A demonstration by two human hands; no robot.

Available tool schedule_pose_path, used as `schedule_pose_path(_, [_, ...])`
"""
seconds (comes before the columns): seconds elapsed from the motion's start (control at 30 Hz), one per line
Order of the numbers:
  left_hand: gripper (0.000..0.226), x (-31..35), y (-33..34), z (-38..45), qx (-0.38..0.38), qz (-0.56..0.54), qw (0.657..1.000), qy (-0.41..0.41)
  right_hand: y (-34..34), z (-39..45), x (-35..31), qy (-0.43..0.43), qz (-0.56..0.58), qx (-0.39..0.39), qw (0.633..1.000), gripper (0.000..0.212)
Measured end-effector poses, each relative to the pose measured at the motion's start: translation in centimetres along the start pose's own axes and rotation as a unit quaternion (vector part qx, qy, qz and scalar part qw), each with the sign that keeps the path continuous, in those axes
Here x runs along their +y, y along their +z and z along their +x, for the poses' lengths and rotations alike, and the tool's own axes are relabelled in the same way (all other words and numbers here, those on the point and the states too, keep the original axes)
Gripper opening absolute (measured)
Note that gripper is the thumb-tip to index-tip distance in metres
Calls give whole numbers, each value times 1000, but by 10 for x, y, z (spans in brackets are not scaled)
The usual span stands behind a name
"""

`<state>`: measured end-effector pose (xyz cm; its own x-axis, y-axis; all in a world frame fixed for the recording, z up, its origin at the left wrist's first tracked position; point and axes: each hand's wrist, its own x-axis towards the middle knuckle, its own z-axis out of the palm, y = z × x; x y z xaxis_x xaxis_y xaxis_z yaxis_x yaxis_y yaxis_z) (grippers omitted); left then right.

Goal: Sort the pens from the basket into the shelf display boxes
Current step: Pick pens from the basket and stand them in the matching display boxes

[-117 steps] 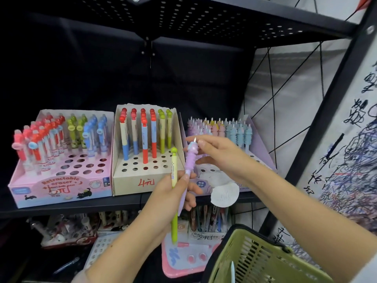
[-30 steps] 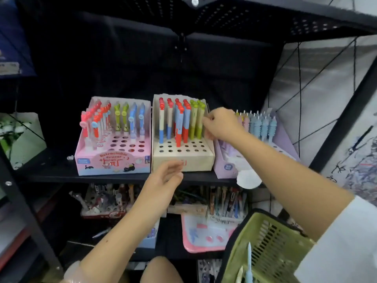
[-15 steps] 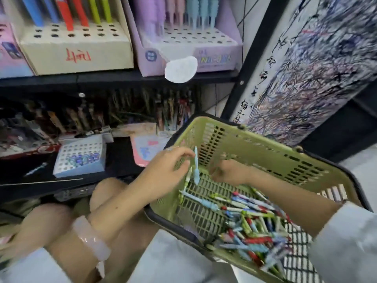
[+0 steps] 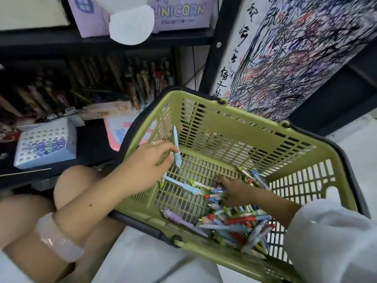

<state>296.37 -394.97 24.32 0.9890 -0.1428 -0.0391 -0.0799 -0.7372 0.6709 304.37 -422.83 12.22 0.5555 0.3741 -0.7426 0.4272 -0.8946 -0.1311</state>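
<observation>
A green plastic basket tilts in front of me, with several loose pens piled toward its near right corner. My left hand is inside the basket's left side and pinches a light blue pen that stands nearly upright. Another light blue pen and a purple pen lie flat on the basket floor. My right hand reaches into the pile, fingers spread over the pens; whether it grips one is hidden. The purple unicorn display box sits on the shelf above.
A black shelf edge runs across the top, with a white round tag hanging from it. The lower shelf holds a white box with holes, a pink box and dark pen stock. A scribbled test sheet hangs right.
My view has dropped from the shelf boxes to the basket. Both hands went down into it; the left hand took up a light blue pen, the right hand moved deeper into the pile.
</observation>
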Motion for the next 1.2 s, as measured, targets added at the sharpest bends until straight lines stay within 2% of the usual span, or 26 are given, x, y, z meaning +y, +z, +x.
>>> schedule_pose_path(0.13, [23,0,1,0,6,-9,1000,-14,7,4,-7,14,-67,22,997,73])
schedule_pose_path(0.33, [21,6,-2,-3,4,-36,999,-30,6,8,-16,-18,-137,50,989,40])
schedule_pose_path(0.5, [21,10,-3,-6,12,-42,998,-36,5,5,-16,-25,-143,68,987,46])
schedule_pose_path(0.63, [20,12,-4,-11,11,-58,998,-39,8,4,-21,-24,-152,87,984,39])
schedule_pose_path(0.73, [20,12,-9,-16,17,-78,996,-40,2,0,-25,-22,-73,133,988,36])
schedule_pose_path(0.83, [20,10,-10,-19,21,-92,995,-42,-22,-10,-34,-42,33,190,980,23])
schedule_pose_path(0.9, [18,10,-9,-19,23,-110,992,-51,-43,-19,-45,-73,119,229,963,17])
schedule_pose_path(1.0, [19,14,-7,-19,49,-135,986,-81,-71,-39,-70,-141,269,253,918,13])
schedule_pose_path(1.1, [37,20,-8,-16,123,-84,986,-70,-88,-60,-97,-206,303,240,899,11])
schedule_pose_path(1.13, [41,22,-9,-14,135,-99,983,-71,-90,-66,-104,-223,306,242,893,11])
schedule_pose_path(1.2, [35,28,-13,-8,117,-215,964,-101,-93,-76,-116,-243,320,235,885,7])
